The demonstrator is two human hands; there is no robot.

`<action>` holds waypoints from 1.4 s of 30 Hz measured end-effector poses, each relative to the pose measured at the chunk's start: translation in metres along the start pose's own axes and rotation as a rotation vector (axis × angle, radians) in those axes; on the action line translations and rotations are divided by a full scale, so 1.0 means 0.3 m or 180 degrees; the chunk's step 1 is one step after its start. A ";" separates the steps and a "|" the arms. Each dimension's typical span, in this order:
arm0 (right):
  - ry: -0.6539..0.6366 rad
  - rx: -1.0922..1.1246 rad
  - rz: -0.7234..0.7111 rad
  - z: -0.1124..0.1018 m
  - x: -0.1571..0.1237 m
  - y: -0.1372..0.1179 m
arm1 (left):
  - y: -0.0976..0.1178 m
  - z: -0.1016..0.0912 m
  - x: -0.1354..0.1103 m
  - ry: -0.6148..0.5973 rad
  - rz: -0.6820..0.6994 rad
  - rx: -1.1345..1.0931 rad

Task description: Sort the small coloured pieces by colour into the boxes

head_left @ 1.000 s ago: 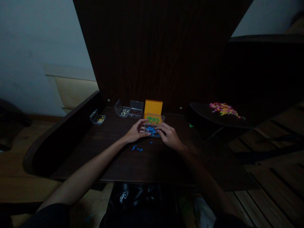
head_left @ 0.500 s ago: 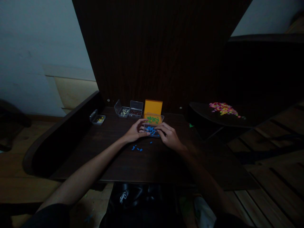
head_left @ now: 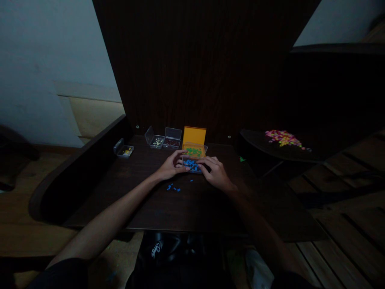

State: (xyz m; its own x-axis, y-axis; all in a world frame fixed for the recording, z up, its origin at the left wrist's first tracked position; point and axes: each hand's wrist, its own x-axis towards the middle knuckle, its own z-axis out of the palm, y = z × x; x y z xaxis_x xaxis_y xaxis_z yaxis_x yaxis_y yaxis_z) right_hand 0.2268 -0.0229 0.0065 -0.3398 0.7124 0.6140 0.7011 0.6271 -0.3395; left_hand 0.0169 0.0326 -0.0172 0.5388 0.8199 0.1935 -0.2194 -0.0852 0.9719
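Observation:
A small clear plastic box (head_left: 197, 172) with blue pieces (head_left: 190, 164) in it sits between my two hands on the dark table. My left hand (head_left: 172, 166) is curled around the box's left side, thumb at the near edge and fingers at the far edge. At the right end, the bent fingers of my right hand (head_left: 213, 171) reach over the rim; whether a piece is pinched there is hidden. Several loose blue pieces (head_left: 173, 188) lie on the table in front of the box. Directly behind stands a yellow box (head_left: 194, 134), lid raised, with green pieces (head_left: 194, 151) before it.
Open clear boxes with whitish pieces (head_left: 157, 142), dark red pieces (head_left: 172, 143) and yellow pieces (head_left: 127, 151) stand to the left. A pile of pink and yellow pieces (head_left: 284, 138) lies on a side shelf (head_left: 255, 141). A raised side panel (head_left: 81, 172) bounds the table's left.
Both hands stay at the blue-piece box, with my right fingers shifted very slightly. The blue pieces in the box look a little rearranged; the loose ones have not moved.

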 end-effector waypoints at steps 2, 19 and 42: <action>-0.0008 -0.0047 0.0026 -0.002 0.002 0.000 | 0.000 0.003 0.000 -0.0015 0.0002 -0.0019; -0.0539 -0.0320 0.0197 0.006 -0.002 0.010 | 0.003 0.023 -0.011 -0.0174 -0.0005 -0.0005; -0.0303 -0.0399 0.0053 0.006 -0.001 0.007 | 0.001 0.015 -0.007 -0.0146 0.0039 0.0073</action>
State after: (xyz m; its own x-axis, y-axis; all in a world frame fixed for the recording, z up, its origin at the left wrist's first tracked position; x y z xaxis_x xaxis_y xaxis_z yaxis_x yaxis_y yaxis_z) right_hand 0.2273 -0.0213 0.0043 -0.3812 0.7528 0.5367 0.7780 0.5748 -0.2537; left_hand 0.0193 0.0285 -0.0167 0.5731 0.7919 0.2108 -0.2078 -0.1083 0.9722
